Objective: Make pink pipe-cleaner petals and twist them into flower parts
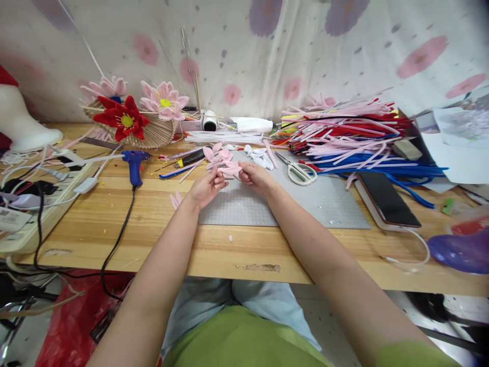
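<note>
Between my two hands is a pale pink petal of fuzzy pipe cleaner (231, 170), held above the grey cutting mat (244, 209). My left hand (209, 187) pinches its left end, and my right hand (255, 176) pinches the right end. Just behind my fingers lie more pink petals (214, 153) in a small heap. White petals (260, 156) rest a little to the right of them on the mat. A few pink strips (175, 200) lie on the wood left of my left hand.
Scissors (301, 173) lie on the mat's right half. A blue glue gun (133, 165) with a black cord stands at left, near a power strip (42, 219). Bundled pipe cleaners (344, 127) fill the back right, behind a phone (389, 199). Finished-looking flowers (126, 121) sit back left.
</note>
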### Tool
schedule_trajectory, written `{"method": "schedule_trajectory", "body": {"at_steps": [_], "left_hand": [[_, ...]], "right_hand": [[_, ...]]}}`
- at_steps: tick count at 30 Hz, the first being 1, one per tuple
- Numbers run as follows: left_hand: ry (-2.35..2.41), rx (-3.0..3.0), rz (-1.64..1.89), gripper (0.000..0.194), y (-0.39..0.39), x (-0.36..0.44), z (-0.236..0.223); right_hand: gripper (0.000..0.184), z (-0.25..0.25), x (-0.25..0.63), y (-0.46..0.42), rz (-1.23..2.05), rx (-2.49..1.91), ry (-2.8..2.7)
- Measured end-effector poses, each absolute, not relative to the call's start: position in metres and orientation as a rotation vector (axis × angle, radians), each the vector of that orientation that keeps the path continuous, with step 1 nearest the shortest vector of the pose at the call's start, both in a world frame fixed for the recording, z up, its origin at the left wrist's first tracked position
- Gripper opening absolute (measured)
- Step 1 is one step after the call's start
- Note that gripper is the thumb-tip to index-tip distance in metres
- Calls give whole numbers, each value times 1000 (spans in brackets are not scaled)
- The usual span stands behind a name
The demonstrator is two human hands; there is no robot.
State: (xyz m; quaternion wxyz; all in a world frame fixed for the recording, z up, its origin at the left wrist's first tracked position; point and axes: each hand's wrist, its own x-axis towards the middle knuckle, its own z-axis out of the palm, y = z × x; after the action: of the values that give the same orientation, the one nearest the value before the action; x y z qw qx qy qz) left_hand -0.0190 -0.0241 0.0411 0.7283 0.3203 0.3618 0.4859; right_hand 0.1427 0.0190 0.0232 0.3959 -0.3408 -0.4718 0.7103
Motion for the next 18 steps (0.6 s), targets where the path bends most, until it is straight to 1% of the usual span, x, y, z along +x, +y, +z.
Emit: {"method": "schedule_trajectory", "body": {"at_steps": [5,10,15,18], "left_hand": [[715,525,1093,28,-26,-12,35],[694,515,1066,24,-28,-10,34],[744,633,1075,26,-29,-8,29],[815,754,1140,30,-28,-5,24]], "right_hand": [[42,21,138,19,1764,-768,-1063],[46,21,133,17,1751,-745,-990],[47,22,133,18,1755,-787,-958],[47,21,133,18,1746,-803,-950]]}}
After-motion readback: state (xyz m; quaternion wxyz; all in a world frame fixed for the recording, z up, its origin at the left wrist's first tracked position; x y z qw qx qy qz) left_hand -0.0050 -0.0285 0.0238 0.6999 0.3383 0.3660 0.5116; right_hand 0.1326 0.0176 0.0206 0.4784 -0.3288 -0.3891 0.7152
